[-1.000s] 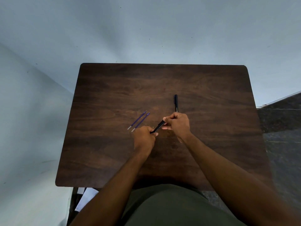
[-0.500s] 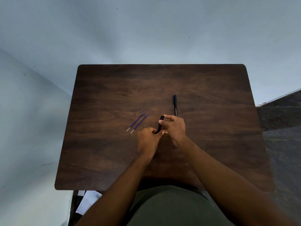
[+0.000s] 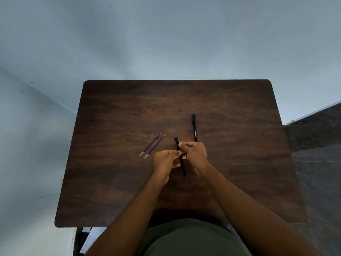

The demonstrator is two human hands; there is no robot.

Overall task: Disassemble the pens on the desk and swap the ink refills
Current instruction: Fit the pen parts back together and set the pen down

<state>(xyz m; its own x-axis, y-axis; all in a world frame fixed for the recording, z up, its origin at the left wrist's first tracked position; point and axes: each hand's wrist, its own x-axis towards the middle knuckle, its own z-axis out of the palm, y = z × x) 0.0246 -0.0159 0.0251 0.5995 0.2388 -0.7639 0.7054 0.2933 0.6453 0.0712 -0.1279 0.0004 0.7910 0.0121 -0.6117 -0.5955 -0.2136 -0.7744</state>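
A black pen (image 3: 182, 164) stands almost upright in the view above the middle of the dark wooden desk (image 3: 114, 191), held by both hands. My left hand (image 3: 165, 162) pinches its shaft from the left. My right hand (image 3: 195, 154) grips it near the capped top end. A second black pen (image 3: 194, 128) lies on the desk just beyond my right hand, pointing away from me. Two blue ink refills (image 3: 152, 145) lie side by side to the left of my hands, slanted, with their silver ends nearer me.
The desk stands against a pale blue wall in a corner. A dark stone floor (image 3: 317, 154) shows past the desk's right edge. My lap in green cloth (image 3: 190, 237) is at the near edge.
The pen in my hands has turned from a slant to nearly upright in the view, and its lower end now sticks out below my fingers. Both hands have shifted slightly. The refills and second pen lie still.
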